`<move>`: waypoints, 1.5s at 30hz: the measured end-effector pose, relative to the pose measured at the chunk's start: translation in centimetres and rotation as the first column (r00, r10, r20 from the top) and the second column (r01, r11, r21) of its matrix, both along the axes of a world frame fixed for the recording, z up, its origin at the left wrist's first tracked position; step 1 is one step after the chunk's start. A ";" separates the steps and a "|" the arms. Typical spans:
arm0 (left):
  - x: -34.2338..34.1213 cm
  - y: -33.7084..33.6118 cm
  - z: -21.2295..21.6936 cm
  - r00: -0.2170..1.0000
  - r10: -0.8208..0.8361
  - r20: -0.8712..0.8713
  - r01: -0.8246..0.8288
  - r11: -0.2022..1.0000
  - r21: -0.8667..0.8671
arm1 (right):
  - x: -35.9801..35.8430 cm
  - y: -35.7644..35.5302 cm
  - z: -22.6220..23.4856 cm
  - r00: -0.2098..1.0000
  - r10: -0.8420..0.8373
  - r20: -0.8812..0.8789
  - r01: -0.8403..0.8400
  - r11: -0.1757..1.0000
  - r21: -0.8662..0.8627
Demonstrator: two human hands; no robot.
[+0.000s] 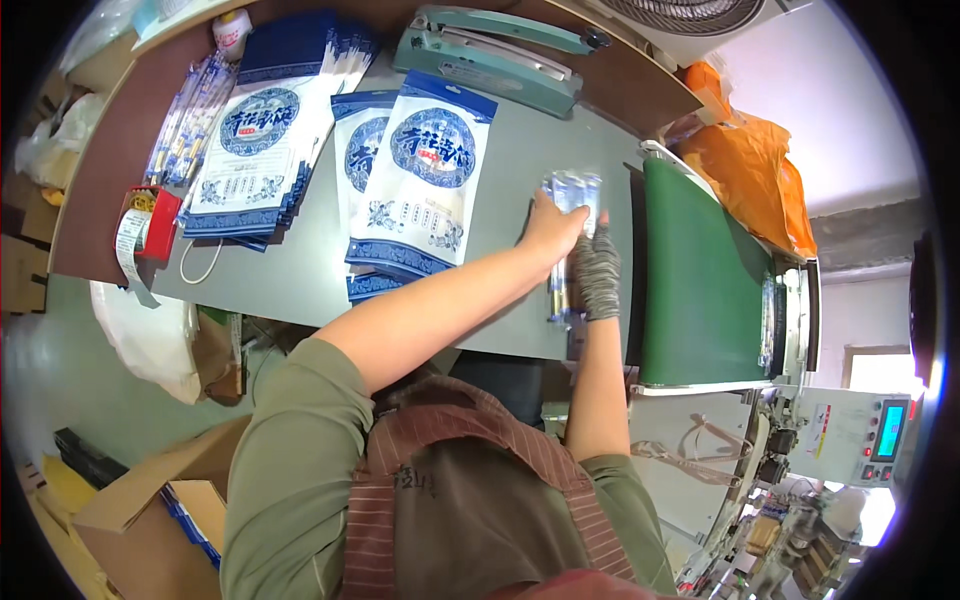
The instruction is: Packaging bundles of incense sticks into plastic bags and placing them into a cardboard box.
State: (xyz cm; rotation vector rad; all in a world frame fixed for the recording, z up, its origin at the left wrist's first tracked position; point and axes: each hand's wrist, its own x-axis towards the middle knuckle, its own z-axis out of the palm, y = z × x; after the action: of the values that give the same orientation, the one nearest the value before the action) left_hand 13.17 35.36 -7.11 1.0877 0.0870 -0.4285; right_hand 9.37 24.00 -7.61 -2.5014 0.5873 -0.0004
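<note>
Sachets [570, 235], a small bundle of narrow silver and blue ones, lie on the grey worktop [500, 170] close to its right edge, just beside the green conveyor belt [700, 280]. Both hands are on this bundle. The left hand [553, 228] is bare and rests on the far end of it, with the fingers curled down over the top. The right hand [598, 272] wears a grey glove and presses against the side of the bundle nearest the belt, fingers together around it. It seems the bundle is being squared up and is not yet inside any bag.

Near the middle of the worktop lies a white and blue pouch [425, 180] on top of a few more of the same kind, and it looks flat and empty. A bigger stack of pouches [262, 150] waits toward the left edge, with loose sachets [190, 125] beside it. The green heat sealer [495, 55] at the far edge stands untouched. So I judge the packing work is in an early part: many pouches are left to fill and close.
</note>
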 end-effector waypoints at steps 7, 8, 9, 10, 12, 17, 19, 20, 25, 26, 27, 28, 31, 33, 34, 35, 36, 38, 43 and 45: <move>-3.9 0.0 3.8 0.796 0.062 0.602 -0.258 0.934 0.246 | 0.0 1.0 0.6 0.855 -0.169 0.491 -0.425 0.315 0.849; -4.0 1.3 5.5 0.658 0.025 0.752 -0.274 0.939 0.208 | -0.8 2.1 3.7 0.790 -0.237 0.566 -0.461 0.378 0.803; -3.6 2.0 6.6 0.514 -0.021 0.857 -0.302 0.931 0.204 | -1.4 2.1 5.3 0.756 -0.238 0.609 -0.483 0.426 0.765; -3.5 2.8 7.2 0.412 -0.037 0.911 -0.315 0.932 0.180 | -1.9 2.4 6.7 0.724 -0.222 0.654 -0.517 0.453 0.726; -2.9 4.2 7.5 0.361 -0.084 0.929 -0.279 0.940 0.194 | -3.3 4.0 11.2 0.693 -0.134 0.708 -0.541 0.553 0.634; -2.9 6.2 4.7 0.607 -0.488 0.627 0.114 0.834 0.540 | -4.1 4.1 10.8 0.676 0.036 0.736 -0.632 0.541 0.554; -3.7 6.9 4.0 0.611 -0.653 0.448 0.315 0.719 0.619 | -5.1 4.6 10.3 0.779 0.063 0.624 -0.531 0.595 0.603; -4.9 7.1 4.2 0.600 -0.641 0.478 0.370 0.752 0.545 | -5.4 4.9 10.5 0.727 0.026 0.686 -0.565 0.590 0.577; -11.3 9.3 -0.3 0.680 -0.658 0.324 0.720 0.683 -0.123 | -5.0 5.8 9.4 0.667 0.048 0.744 -0.664 0.492 0.563; -11.8 10.1 -1.2 0.699 -0.678 0.228 0.705 0.707 -0.061 | -5.0 4.7 7.9 0.795 0.305 0.524 -0.606 0.422 0.674; -11.9 11.2 -0.7 0.709 -0.693 0.130 0.698 0.716 0.004 | -5.0 5.6 7.0 0.802 0.443 0.400 -0.566 0.353 0.745; -12.0 13.1 -0.3 0.655 -0.731 0.193 0.667 0.679 0.308 | -5.0 6.6 6.1 0.770 0.575 0.275 -0.507 0.291 0.811; -11.6 22.0 2.3 0.644 -0.579 0.500 0.100 0.712 0.695 | -6.0 8.1 3.0 0.906 0.385 0.175 -0.219 0.073 0.973; -10.7 29.2 2.5 0.592 -0.490 0.639 -0.570 0.307 0.763 | -6.1 8.6 3.3 0.913 0.377 0.153 -0.196 0.078 0.978; -9.8 32.3 3.6 0.635 -0.472 0.611 -0.662 0.074 0.746 | -5.9 8.9 3.4 0.918 0.373 0.135 -0.180 0.088 0.980; -8.9 36.0 1.9 0.645 -0.482 0.593 -0.714 -0.104 0.693 | -5.9 9.5 3.4 0.918 0.375 0.131 -0.168 0.068 0.983; -8.2 39.1 0.9 0.701 -0.498 0.511 -0.662 -0.190 0.725 | -5.8 10.1 3.5 0.918 0.373 0.132 -0.166 0.060 0.984; -7.4 41.3 0.5 0.681 -0.547 0.487 -0.650 -0.146 0.746 | -5.7 10.9 3.7 0.917 0.382 0.118 -0.171 0.109 0.979; -4.7 43.2 0.8 0.689 -0.464 0.557 -0.581 0.104 0.807 | -5.8 11.1 3.4 0.928 0.353 0.122 -0.145 0.040 0.989; -3.4 43.5 1.6 0.803 -0.369 0.469 -0.415 0.220 0.883 | -5.8 11.3 3.4 0.930 0.349 0.112 -0.139 0.054 0.989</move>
State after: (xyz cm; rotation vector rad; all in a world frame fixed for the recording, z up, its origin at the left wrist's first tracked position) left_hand 9.76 78.84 -5.56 2.5319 -0.2603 0.1475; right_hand 3.55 35.31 -4.19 -1.1177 0.0484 0.5714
